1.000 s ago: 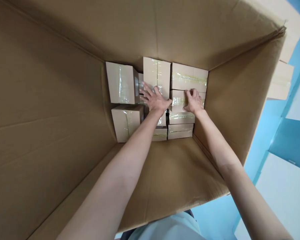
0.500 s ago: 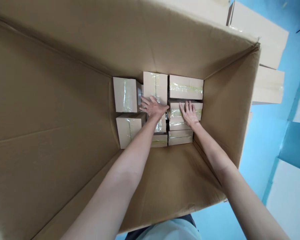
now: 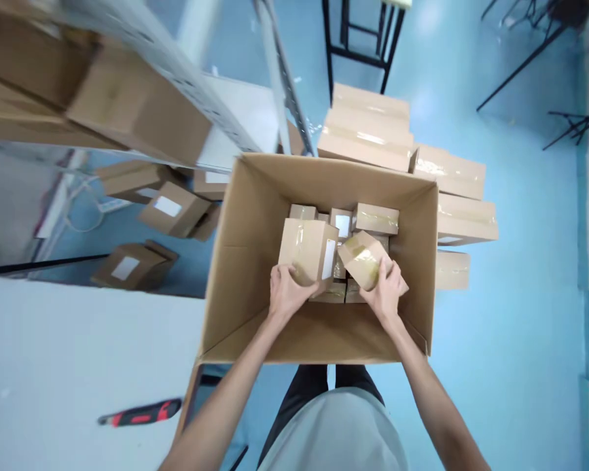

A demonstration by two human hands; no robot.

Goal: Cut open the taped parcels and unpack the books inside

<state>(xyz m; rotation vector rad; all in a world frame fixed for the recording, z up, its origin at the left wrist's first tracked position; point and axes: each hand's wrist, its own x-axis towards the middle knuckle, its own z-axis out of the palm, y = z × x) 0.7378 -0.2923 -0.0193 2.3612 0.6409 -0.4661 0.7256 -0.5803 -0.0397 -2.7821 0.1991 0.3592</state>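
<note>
A large open cardboard box (image 3: 251, 261) stands before me, with several small taped cartons (image 3: 375, 218) on its floor. My left hand (image 3: 288, 288) grips a carton (image 3: 302, 247) with a white label on its side, raised above the others. In my right hand (image 3: 383, 288) is a second carton (image 3: 364, 258), tilted, with yellowish tape across it. Both held cartons are inside the large box and cover some of those underneath. The fingertips under the held cartons are partly hidden.
Taped cartons (image 3: 368, 134) lie on the blue floor beyond the box, and more cartons (image 3: 466, 216) sit to its right. A metal shelf (image 3: 177, 72) with boxes rises at upper left. On the white table (image 3: 78, 353) lies a red and black tool (image 3: 144, 413).
My hands were spread flat on cartons at the box's bottom; now each grips a raised carton. My view has pulled back, showing the shelf, table and floor.
</note>
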